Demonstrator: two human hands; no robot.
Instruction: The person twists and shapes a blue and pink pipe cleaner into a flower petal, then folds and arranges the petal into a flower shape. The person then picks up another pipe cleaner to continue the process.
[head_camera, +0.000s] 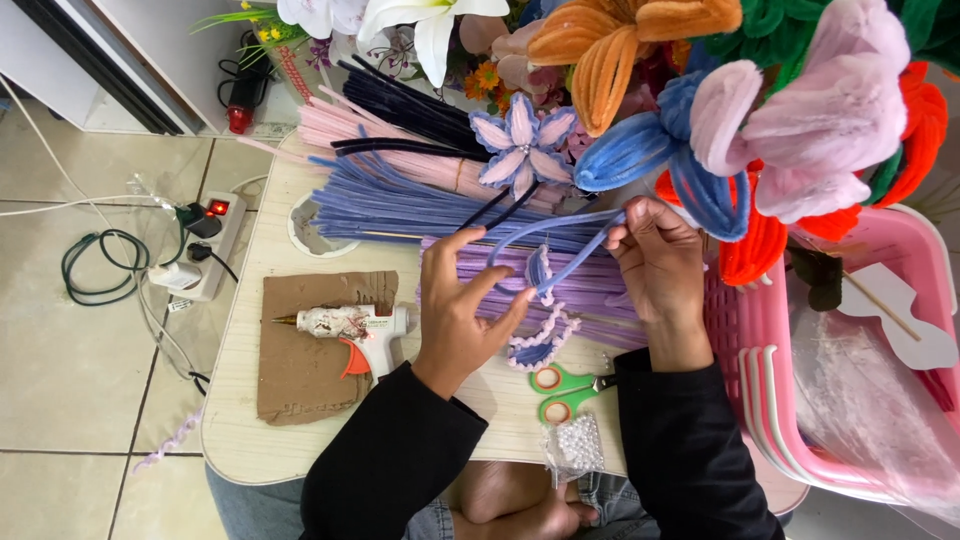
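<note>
My left hand pinches one end of a periwinkle-blue pipe cleaner near a small folded petal shape. My right hand holds the other end of the same bent pipe cleaner, which arches between both hands. Under them lie bundles of lilac pipe cleaners and blue pipe cleaners. Finished white-edged petals rest just below my left fingers.
A hot glue gun lies on a piece of cardboard. Green scissors and a bag of pearl beads sit near the table's front edge. A pink basket stands at right; pipe-cleaner flowers hang above. A power strip is on the floor.
</note>
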